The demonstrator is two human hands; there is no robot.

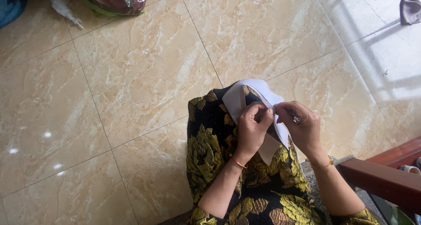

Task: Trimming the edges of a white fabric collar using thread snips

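— Where is the white cloth piece [240, 103]?

— Over your lap, on the black and gold floral fabric [206, 150], above the marble floor [131, 76].

— And your hands?

— Your left hand [251, 131] has its fingers [263, 118] pinched shut on the cloth's edge. Your right hand [302, 126] grips the same edge just beside it, fingers closed, with a small metal object, perhaps a needle [296, 118], between them.

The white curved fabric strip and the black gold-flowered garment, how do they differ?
The white curved fabric strip is plain, narrow and bent in an arc; the black gold-flowered garment is patterned and broad. The strip is pinched by the left hand and right hand; the garment lies under them. Both are cloth.
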